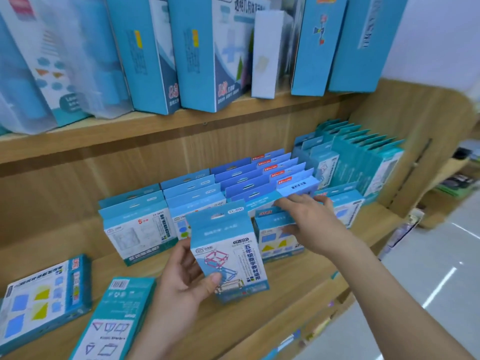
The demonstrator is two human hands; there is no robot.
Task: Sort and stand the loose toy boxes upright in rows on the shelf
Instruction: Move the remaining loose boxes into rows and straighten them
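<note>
Now, from the head view, my left hand has its grip clenched around a toy box, upright above the shelf's front edge for placing; my right hand, fingers released, parts the standing rows to make space.

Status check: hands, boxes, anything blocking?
Left hand holds one box upright. Right hand fingers among standing rows. Two flat boxes loose at left. Nothing blocking.

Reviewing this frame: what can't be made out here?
Head view only:
- Box under the right hand: the hand covers part of its front.
- Held box: the left hand hides its lower left corner; small print is blurred.
- Two flat boxes: cut by the left and bottom edges.
- Back rows: only top flaps show.
</note>
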